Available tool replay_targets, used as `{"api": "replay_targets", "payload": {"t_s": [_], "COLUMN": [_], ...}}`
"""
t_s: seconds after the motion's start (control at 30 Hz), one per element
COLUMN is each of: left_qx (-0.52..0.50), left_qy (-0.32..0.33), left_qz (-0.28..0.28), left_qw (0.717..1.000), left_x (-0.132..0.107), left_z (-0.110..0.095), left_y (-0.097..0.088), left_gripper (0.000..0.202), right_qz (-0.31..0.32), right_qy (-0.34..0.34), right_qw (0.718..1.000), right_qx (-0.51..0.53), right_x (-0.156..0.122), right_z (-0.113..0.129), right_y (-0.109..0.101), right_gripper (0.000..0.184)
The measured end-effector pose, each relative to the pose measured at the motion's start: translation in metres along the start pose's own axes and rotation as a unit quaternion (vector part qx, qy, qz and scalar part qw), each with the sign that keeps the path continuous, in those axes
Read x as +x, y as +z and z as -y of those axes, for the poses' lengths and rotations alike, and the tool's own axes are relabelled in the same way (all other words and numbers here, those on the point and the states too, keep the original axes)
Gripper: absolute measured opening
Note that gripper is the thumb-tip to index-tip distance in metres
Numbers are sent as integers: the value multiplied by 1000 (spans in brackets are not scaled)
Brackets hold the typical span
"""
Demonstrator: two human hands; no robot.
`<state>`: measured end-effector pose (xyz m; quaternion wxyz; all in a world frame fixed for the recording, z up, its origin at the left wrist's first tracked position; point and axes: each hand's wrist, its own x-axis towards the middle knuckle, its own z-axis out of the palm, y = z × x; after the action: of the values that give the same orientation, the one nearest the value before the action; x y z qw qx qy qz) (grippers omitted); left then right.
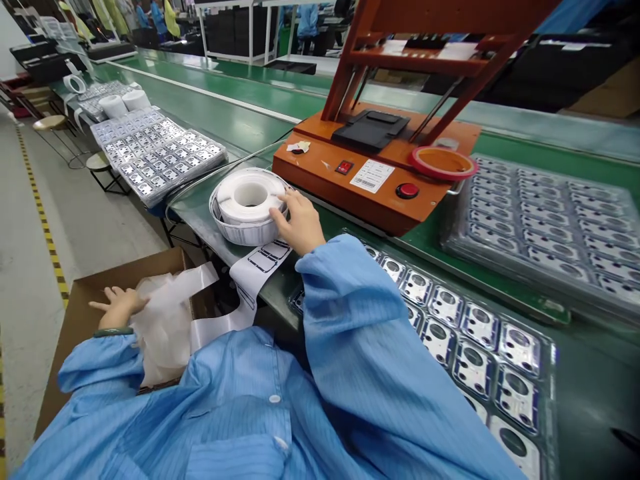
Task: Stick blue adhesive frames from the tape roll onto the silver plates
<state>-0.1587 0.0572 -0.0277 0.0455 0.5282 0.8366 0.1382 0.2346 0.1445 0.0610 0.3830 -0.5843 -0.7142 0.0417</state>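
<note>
My right hand (301, 223) rests at the right rim of a white label roll (250, 228), its fingers bent over the edge and gripping it. From the roll a printed strip (260, 267) with black outlined shapes hangs over the bench edge toward my lap. My left hand (119, 305) is low on the left, fingers spread, above an open cardboard box (83, 333). Beside its fingertips lies crumpled, translucent white backing paper (163, 313), heaped in the box. Whether those fingertips touch the paper I cannot tell.
An orange press machine (350, 167) stands behind the roll, with a red-rimmed tape roll (443, 163) on it. Clear trays of metallic plates (470, 360) lie before me; stacked trays stand at right (555, 227) and left (160, 153). Stools (97, 162) line the aisle.
</note>
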Motion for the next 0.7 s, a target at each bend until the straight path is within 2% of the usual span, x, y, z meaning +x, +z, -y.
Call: {"api": "replay_targets", "payload": {"t_s": [0.07, 0.1, 0.2, 0.3, 0.4, 0.47, 0.57, 0.63, 0.7], "left_qx": [-8, -20, -81, -158, -233, -270, -288, -273, -241], "left_qy": [-10, 7, 102, 185, 211, 193, 153, 122, 73], "left_qz": [23, 35, 62, 71, 55, 43, 49, 55, 47], "left_qw": [1000, 999, 990, 967, 948, 942, 944, 953, 967], "left_x": [-2, -3, -6, -16, -33, -46, -59, -63, -63], "left_z": [-13, -23, -61, -99, -124, -131, -130, -123, -111], "left_y": [13, 18, 26, 30, 36, 45, 64, 79, 92], "left_gripper": [27, 31, 38, 36, 42, 43, 37, 34, 39], "right_qz": [-2, -9, -26, -17, 17, 47, 91, 94, 70], "right_qy": [11, 10, 6, 10, 3, -2, 11, 13, 6], "right_qw": [1000, 1000, 999, 1000, 1000, 999, 995, 995, 998], "right_qx": [14, 21, 21, -2, -16, -22, -23, -11, 8], "right_x": [2, 2, 0, -9, -26, -41, -66, -82, -98], "right_z": [-4, -4, -1, 8, 17, 22, 26, 26, 25], "right_y": [-1, -3, -17, -38, -60, -72, -82, -84, -84], "right_gripper": [36, 37, 36, 32, 29, 29, 29, 27, 24]}}
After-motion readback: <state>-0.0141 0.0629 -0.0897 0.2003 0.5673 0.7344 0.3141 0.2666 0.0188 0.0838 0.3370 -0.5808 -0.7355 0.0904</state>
